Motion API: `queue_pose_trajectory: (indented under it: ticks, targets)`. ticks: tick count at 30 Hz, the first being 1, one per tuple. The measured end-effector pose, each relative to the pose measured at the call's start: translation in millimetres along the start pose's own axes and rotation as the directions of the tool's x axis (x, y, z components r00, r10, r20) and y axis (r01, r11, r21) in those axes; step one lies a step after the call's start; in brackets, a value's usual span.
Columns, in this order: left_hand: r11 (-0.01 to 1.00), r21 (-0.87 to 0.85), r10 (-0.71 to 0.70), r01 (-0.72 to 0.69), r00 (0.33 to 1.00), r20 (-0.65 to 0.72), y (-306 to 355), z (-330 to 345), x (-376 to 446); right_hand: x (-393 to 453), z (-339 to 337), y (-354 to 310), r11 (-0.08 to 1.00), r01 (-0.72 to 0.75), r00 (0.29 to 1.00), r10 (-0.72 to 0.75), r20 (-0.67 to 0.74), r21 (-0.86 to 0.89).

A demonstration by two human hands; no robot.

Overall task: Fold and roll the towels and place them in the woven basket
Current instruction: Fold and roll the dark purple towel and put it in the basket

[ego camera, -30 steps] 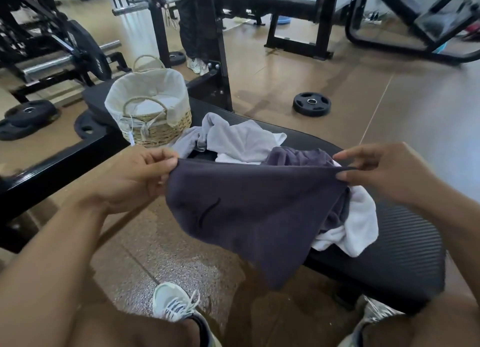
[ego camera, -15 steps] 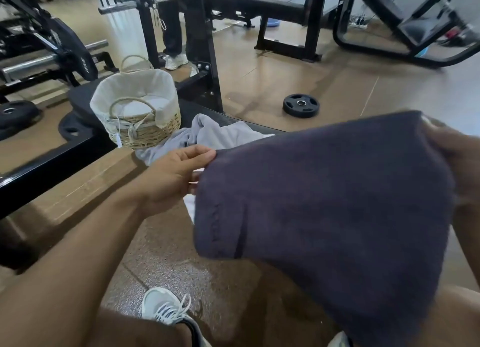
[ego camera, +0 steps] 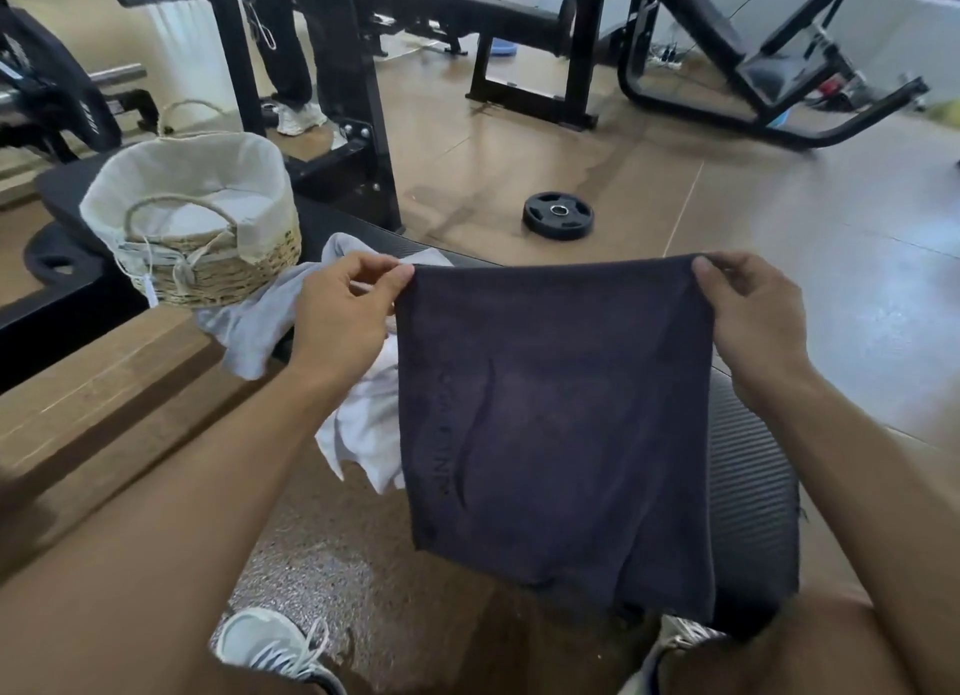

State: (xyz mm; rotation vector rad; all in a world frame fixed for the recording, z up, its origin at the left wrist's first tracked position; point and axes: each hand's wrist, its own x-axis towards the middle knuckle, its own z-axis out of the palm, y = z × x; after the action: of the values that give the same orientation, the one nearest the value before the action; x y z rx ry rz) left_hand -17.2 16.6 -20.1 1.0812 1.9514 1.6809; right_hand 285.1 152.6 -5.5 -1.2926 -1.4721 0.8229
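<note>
Head view: left hand (ego camera: 343, 325) and right hand (ego camera: 753, 320) pinch dark towel (ego camera: 556, 424) top corners, hanging. Keep edges level, then fold evenly.

bare forearms (ego camera: 171, 486), white laced sneakers (ego camera: 270, 647), dark ankle sock (ego camera: 330, 686)

Matt dark terry towel (ego camera: 556, 408); rough woven basket (ego camera: 218, 273), cloth-lined.
</note>
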Motion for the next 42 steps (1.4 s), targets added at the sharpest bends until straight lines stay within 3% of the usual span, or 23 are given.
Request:
queue_pose_trajectory:
  ticks: [3,5,9,11,15,21,31,35,42]
  targets:
    - [0.989,-0.064,0.126,-0.134,0.986,-0.112,16.9,-2.4,3.4,2.3,3.7,-9.7,0.99,0.141,0.981,-0.136,-0.135,0.026]
    - [0.989,-0.078,0.118,-0.126,0.987,-0.105,13.0,-2.8,7.3,5.6,8.7,-8.1,0.989,0.138,0.984,-0.142,-0.103,-0.043]
    - [0.987,0.112,-0.127,0.113,0.983,0.13,-33.9,1.6,4.9,7.1,16.3,22.8,0.961,-0.002,0.994,0.032,0.102,-0.278]
    - [0.974,0.087,-0.222,0.209,0.958,0.18,-45.4,3.9,0.0,6.4,16.9,31.5,0.95,-0.043,0.99,0.083,0.118,-0.311]
    - [0.965,-0.016,-0.257,0.262,0.956,0.144,-33.2,4.8,-1.0,7.8,17.2,25.6,0.958,-0.071,0.992,0.096,0.078,-0.279]
    - [0.973,-0.05,-0.219,0.226,0.969,0.115,-9.8,-0.4,-10.4,-7.5,17.8,-3.3,0.959,0.02,0.996,0.007,0.094,-0.281]
    - [0.961,-0.108,-0.222,0.253,0.946,0.237,17.6,21.5,-48.4,-67.8,56.3,-28.9,0.995,0.071,0.935,-0.043,0.352,-0.066]
    - [0.95,-0.13,-0.237,0.283,0.927,0.29,20.4,31.4,-60.8,-89.3,67.6,-36.5,0.998,0.045,0.884,-0.019,0.467,-0.045]
    - [0.935,-0.179,-0.232,0.305,0.911,0.341,20.5,31.9,-71.0,-105.3,73.7,-33.3,0.997,0.074,0.839,-0.044,0.542,-0.035]
